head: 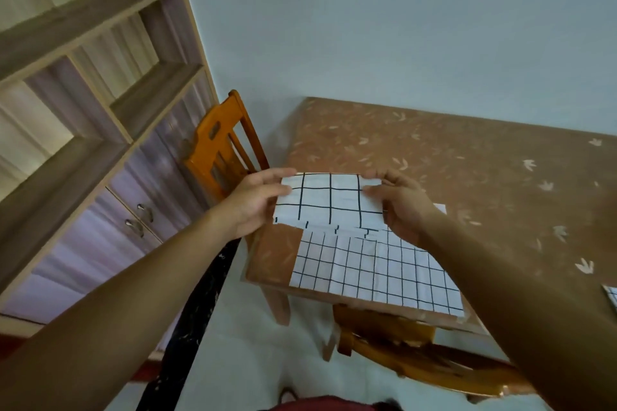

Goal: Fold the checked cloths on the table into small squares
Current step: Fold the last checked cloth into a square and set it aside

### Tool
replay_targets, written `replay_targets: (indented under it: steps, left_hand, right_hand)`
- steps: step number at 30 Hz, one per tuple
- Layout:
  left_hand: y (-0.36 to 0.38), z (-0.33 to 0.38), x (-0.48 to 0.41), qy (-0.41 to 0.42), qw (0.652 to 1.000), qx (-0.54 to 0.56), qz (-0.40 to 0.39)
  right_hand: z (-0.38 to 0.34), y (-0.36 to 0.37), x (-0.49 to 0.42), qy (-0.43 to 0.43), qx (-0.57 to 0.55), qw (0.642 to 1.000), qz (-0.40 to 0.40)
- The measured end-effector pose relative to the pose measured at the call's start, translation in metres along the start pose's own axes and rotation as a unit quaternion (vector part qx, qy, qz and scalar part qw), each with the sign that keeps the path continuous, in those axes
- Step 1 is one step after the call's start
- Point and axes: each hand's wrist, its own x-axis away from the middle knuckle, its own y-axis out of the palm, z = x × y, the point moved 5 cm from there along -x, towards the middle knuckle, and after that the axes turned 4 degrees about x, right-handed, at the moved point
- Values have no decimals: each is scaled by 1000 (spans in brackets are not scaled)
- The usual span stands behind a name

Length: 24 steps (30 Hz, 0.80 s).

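A white cloth with a black check [330,202] is held up above the table, folded to a small rectangle. My left hand [257,202] pinches its left edge, thumb on the front. My right hand [400,205] pinches its right edge the same way. Below it a second checked cloth [377,270] lies flat on the near left part of the brown table [467,170], reaching the front edge. A corner of another checked cloth [611,296] shows at the right border.
An orange wooden chair [220,150] stands at the table's left end. Another wooden chair [400,344] sits under the near edge. A tall shelf unit with cupboard doors [100,143] fills the left side. The wall runs behind the table.
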Motion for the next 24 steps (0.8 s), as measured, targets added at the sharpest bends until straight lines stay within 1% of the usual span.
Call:
replay_targets:
  steps: [4, 7, 11, 13, 16, 19, 22, 24]
  left_hand:
    - [9, -2, -14, 47, 998, -17, 24]
    - [20, -10, -25, 39, 998, -46, 35]
    - [38, -26, -35, 12, 997, -73, 1]
    - [41, -33, -42, 16, 995, -94, 2]
    - [44, -38, -54, 29, 989, -139, 47]
    - [54, -40, -57, 40, 975, -203, 82]
    - [58, -44, -59, 50, 959, -269, 76]
    - [57, -47, -61, 51, 951, -294, 79]
  right_hand:
    - [8, -5, 7, 16, 42, 999, 18]
    - [12, -16, 11, 25, 70, 997, 23]
    - [15, -43, 5, 11, 96, 994, 55]
    - [13, -54, 2, 4, 115, 991, 66]
    - [15, -68, -4, 6, 138, 989, 59]
    - [24, -81, -15, 16, 169, 985, 35]
    - [32, -93, -26, 30, 203, 979, 15]
    - [38, -97, -32, 40, 220, 975, 10]
